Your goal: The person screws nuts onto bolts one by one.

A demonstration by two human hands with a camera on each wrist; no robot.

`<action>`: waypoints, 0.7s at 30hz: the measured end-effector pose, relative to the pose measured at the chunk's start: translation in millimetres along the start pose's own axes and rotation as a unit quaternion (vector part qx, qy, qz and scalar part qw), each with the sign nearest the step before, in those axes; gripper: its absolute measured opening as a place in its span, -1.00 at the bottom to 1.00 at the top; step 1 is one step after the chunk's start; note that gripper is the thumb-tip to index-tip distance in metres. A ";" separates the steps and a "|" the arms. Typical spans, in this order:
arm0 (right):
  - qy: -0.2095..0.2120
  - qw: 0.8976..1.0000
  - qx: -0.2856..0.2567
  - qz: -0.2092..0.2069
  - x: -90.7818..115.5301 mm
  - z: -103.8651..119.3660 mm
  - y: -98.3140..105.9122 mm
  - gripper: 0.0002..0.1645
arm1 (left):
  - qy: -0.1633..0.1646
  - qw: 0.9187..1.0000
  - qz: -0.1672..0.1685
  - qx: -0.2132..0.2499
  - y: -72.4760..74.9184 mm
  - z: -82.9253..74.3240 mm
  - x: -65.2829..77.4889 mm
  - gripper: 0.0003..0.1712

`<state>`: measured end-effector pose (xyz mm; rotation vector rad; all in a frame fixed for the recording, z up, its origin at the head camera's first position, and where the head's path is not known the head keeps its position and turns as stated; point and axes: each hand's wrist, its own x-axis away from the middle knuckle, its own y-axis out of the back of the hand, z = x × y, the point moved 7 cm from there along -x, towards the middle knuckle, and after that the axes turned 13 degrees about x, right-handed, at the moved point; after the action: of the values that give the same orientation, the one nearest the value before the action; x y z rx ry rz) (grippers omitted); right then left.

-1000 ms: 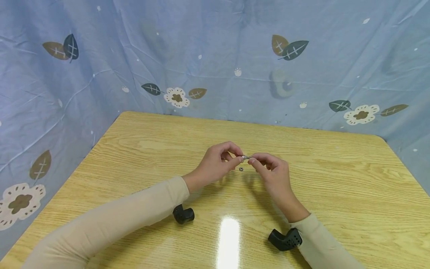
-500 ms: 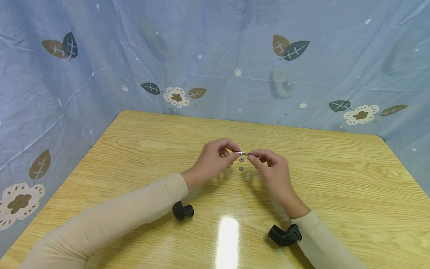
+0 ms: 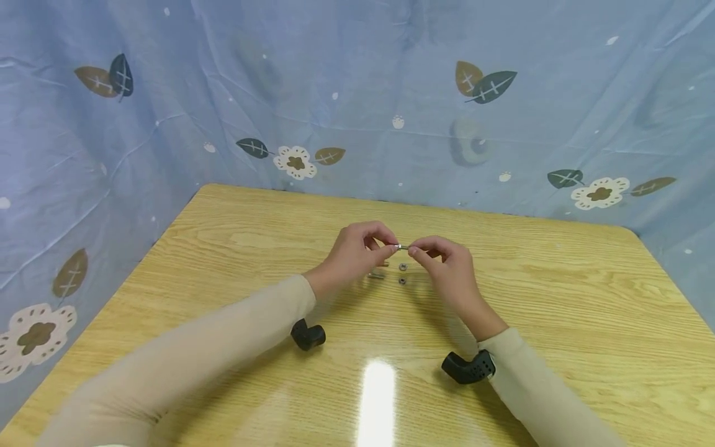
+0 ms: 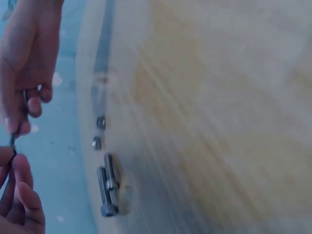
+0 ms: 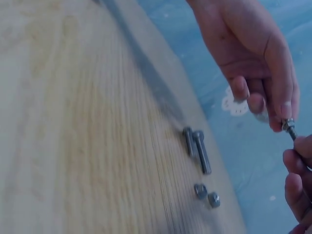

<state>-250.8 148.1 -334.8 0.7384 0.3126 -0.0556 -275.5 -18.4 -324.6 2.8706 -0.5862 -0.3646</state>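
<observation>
Your left hand (image 3: 357, 253): farther from you than a second ago. Your right hand (image 3: 450, 267): likewise. Held bolt (image 3: 404, 248): carried farther out with both. Far nut (image 3: 403, 267): now in view. Two loose bolts (image 3: 376, 275): more visible beside your left hand.

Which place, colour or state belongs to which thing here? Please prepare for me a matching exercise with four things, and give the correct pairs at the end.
Things:
1. Held bolt
2. Loose nuts
3. Cloth
4. Sleeves

Places, colours, states:
A. Blue, printed with leaves and flowers
B. Lying on the table, near two loose bolts
C. Beige
D. Pinched by the left hand and the right hand

Pairs: 1-D, 2-B, 3-A, 4-C.
</observation>
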 end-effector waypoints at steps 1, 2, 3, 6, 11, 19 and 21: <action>-0.002 1.000 0.002 0.006 -2.6 -1.6 -1.5 -0.75 | 0.006 1.000 0.003 -0.003 0.7 1.9 -2.6 -0.96; -0.004 1.000 0.005 0.011 -5.2 -3.7 -3.0 -0.74 | 0.013 1.000 0.005 -0.008 1.5 3.8 -5.3 -0.96; -0.007 1.000 0.005 0.016 -8.0 -5.9 -4.8 -0.74 | 0.018 1.000 0.008 -0.017 2.2 5.8 -8.1 -0.96; -0.011 0.999 0.014 0.031 -15.2 -10.5 -10.4 -0.75 | 0.033 0.998 0.018 -0.052 3.8 11.2 -15.4 -0.96; -0.017 0.998 0.037 0.056 -24.9 -18.8 -18.4 -0.80 | 0.038 0.993 0.039 -0.108 2.2 18.8 -27.0 -0.98; -0.013 0.995 0.069 0.067 -35.8 -28.3 -29.6 -0.85 | 0.058 0.985 0.064 -0.149 -0.8 31.7 -40.0 -0.91; -0.010 0.995 0.075 0.069 -37.1 -29.4 -32.6 -0.86 | 0.071 0.984 0.065 -0.151 -0.7 35.2 -41.2 -0.90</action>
<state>-299.0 141.4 -365.4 0.9063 0.2389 0.0453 -321.7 -5.8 -349.9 2.5275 -0.6290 -0.2042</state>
